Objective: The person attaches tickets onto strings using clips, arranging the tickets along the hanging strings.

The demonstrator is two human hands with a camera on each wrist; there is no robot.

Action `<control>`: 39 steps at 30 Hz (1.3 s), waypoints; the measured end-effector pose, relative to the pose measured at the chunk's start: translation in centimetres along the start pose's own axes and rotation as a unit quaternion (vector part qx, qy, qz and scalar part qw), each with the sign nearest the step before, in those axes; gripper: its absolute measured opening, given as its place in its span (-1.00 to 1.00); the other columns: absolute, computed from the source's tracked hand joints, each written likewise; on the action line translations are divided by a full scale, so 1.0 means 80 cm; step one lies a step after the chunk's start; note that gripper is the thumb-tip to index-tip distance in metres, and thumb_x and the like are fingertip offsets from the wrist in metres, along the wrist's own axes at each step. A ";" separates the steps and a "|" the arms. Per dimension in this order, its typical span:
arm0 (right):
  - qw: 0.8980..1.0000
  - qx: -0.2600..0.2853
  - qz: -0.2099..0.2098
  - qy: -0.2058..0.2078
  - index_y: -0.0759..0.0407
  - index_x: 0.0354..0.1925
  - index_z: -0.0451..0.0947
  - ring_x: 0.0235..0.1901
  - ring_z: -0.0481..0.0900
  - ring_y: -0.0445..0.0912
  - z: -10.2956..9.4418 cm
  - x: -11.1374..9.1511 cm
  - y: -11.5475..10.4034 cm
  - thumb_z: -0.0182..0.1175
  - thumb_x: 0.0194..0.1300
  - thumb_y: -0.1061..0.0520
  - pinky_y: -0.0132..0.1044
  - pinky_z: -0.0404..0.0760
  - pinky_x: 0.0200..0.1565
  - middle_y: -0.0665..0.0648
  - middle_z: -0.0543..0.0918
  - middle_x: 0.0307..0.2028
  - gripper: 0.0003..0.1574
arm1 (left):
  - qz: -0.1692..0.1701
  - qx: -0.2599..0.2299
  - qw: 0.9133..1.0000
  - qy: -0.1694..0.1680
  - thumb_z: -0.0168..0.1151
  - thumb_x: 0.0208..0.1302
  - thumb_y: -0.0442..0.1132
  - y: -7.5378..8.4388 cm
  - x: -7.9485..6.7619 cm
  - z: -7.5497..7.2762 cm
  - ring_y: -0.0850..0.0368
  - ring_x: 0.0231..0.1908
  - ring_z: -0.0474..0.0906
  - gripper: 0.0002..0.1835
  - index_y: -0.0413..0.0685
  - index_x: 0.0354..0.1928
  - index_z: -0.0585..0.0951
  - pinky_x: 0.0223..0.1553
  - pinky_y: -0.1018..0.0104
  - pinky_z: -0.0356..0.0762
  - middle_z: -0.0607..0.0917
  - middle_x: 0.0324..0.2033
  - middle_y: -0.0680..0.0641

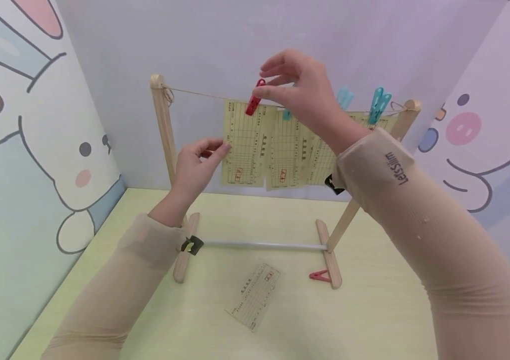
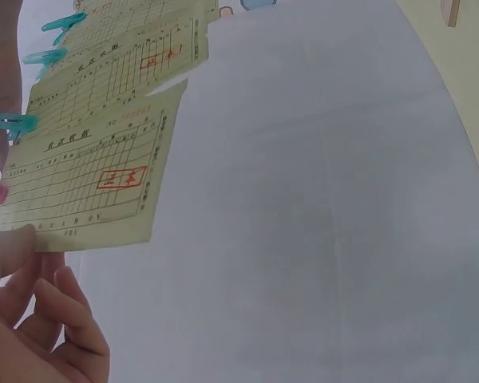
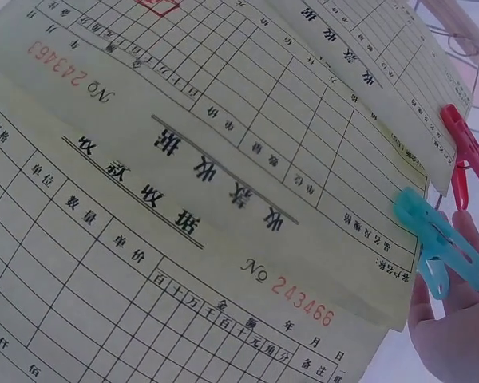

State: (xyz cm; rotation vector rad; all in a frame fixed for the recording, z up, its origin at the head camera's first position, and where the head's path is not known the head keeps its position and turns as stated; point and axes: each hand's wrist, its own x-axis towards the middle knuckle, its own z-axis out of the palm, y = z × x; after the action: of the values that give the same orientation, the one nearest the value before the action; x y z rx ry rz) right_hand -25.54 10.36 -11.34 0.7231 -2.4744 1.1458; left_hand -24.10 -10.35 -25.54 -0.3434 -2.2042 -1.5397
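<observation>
My left hand point(image 1: 198, 167) pinches the left edge of a yellow receipt slip point(image 1: 245, 145) between thumb and fingers. This slip hangs at the left end of a row on a thin string point(image 1: 196, 92). At its top edge is a red clothespin point(image 1: 253, 104), its upper end between the thumb and fingers of my right hand point(image 1: 304, 87). Beside it hangs another printed slip point(image 1: 284, 150) under a teal clothespin point(image 3: 443, 239). More slips overlap to the right, partly hidden behind my right arm. In the left wrist view, my left thumb point(image 2: 12, 247) lies over the slip's corner.
Wooden posts point(image 1: 162, 120) hold the string, with a pale crossbar point(image 1: 264, 245) below. More teal clothespins point(image 1: 378, 106) sit toward the right post. On the table point(image 1: 169, 320) lie one loose slip point(image 1: 255, 295) and a pink-red clothespin point(image 1: 320, 276) by the right foot point(image 1: 332, 265).
</observation>
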 end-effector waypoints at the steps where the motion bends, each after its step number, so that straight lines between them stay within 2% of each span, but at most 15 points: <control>1: 1.000 0.001 -0.005 0.004 0.01 0.14 0.53 0.09 0.60 -0.22 0.000 -0.001 0.000 0.37 0.26 -0.06 -0.26 0.48 0.16 -0.05 0.65 0.12 -0.48 | 0.000 0.001 1.000 0.002 0.22 0.40 -0.07 0.000 0.000 0.000 0.18 -0.19 0.47 -0.66 -0.16 0.03 0.68 -0.27 0.37 0.39 0.74 -0.08 -0.17; 4: 0.999 0.021 -0.028 0.024 0.07 0.09 0.55 0.10 0.60 -0.21 -0.002 -0.002 0.000 0.38 0.25 -0.01 -0.31 0.45 0.21 -0.02 0.66 0.09 -0.53 | 0.003 0.001 1.000 0.012 0.22 0.40 -0.07 0.001 -0.001 -0.002 0.18 -0.20 0.47 -0.66 -0.16 0.03 0.68 -0.29 0.41 0.39 0.74 -0.05 -0.16; 7: 0.995 0.064 -0.058 0.055 0.12 0.00 0.58 0.07 0.60 -0.19 -0.006 -0.003 -0.002 0.39 0.24 0.09 -0.36 0.44 0.22 0.01 0.68 0.00 -0.63 | 0.014 -0.010 1.000 0.025 0.23 0.40 -0.10 0.002 -0.001 -0.003 0.19 -0.22 0.46 -0.68 -0.18 0.01 0.69 -0.31 0.45 0.40 0.74 -0.05 -0.15; 12: 0.976 0.164 -0.097 0.108 0.18 -0.17 0.62 -0.06 0.63 -0.14 -0.017 -0.007 -0.008 0.39 0.20 0.28 -0.36 0.49 0.20 -0.04 0.71 -0.22 -0.78 | 0.033 -0.029 0.998 0.047 0.24 0.39 -0.13 0.003 -0.003 -0.002 0.22 -0.25 0.46 -0.70 -0.21 -0.02 0.68 -0.32 0.49 0.40 0.74 -0.09 -0.16; 18: 0.951 0.234 -0.142 0.145 0.23 -0.27 0.65 -0.21 0.67 -0.10 -0.028 -0.021 -0.011 0.39 0.14 0.37 -0.35 0.60 0.05 0.00 0.74 -0.33 -0.84 | 0.038 -0.060 0.995 0.066 0.24 0.39 -0.18 0.000 -0.009 -0.001 0.21 -0.24 0.46 -0.71 -0.25 -0.01 0.64 -0.23 0.44 0.41 0.70 -0.13 -0.14; 20: 0.942 0.244 -0.170 0.159 0.24 -0.31 0.66 -0.25 0.68 -0.08 -0.030 -0.028 -0.009 0.37 0.14 0.40 -0.34 0.62 0.00 0.02 0.74 -0.35 -0.86 | 0.044 -0.065 0.994 0.069 0.24 0.39 -0.20 -0.001 -0.011 0.000 0.21 -0.24 0.47 -0.72 -0.26 -0.01 0.64 -0.21 0.44 0.41 0.69 -0.14 -0.15; 25: 0.926 0.226 -0.241 0.183 0.27 -0.33 0.66 -0.29 0.71 -0.12 -0.033 -0.045 -0.003 0.29 0.17 0.46 -0.32 0.65 -0.06 0.01 0.76 -0.36 -0.84 | 0.054 -0.068 0.994 0.073 0.25 0.38 -0.22 0.000 -0.018 0.003 0.22 -0.25 0.48 -0.74 -0.27 -0.03 0.64 -0.24 0.47 0.43 0.70 -0.16 -0.17; 31: 0.916 0.277 -0.215 0.194 0.34 -0.35 0.65 -0.31 0.70 -0.11 -0.030 -0.070 0.004 0.27 0.11 0.54 -0.37 0.64 -0.10 0.09 0.76 -0.38 -0.82 | 0.051 -0.073 0.993 0.071 0.25 0.38 -0.22 0.000 -0.030 0.003 0.21 -0.28 0.49 -0.76 -0.25 -0.05 0.65 -0.35 0.51 0.45 0.70 -0.19 -0.13; 35: 0.911 0.282 -0.230 0.194 0.40 -0.38 0.64 -0.34 0.70 -0.13 -0.021 -0.086 0.016 0.30 0.09 0.54 -0.38 0.64 -0.15 0.07 0.76 -0.40 -0.86 | 0.048 -0.074 0.993 0.077 0.25 0.37 -0.21 -0.002 -0.035 0.005 0.22 -0.28 0.49 -0.76 -0.23 -0.07 0.66 -0.37 0.52 0.44 0.70 -0.23 -0.03; 39: 0.911 0.283 -0.233 0.189 0.37 -0.37 0.66 -0.34 0.70 -0.15 -0.010 -0.101 0.030 0.33 0.09 0.53 -0.39 0.64 -0.16 0.05 0.76 -0.39 -0.85 | 0.046 -0.077 0.993 0.080 0.27 0.36 -0.20 -0.004 -0.042 0.009 0.23 -0.30 0.50 -0.77 -0.23 -0.10 0.67 -0.42 0.53 0.43 0.69 -0.29 0.11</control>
State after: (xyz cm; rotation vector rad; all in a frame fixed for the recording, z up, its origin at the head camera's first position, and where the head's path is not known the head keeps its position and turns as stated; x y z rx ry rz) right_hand -20.21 14.83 -16.19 1.0512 -1.5332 1.6222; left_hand -21.45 -9.70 -27.63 -0.3503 -1.9279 -1.6316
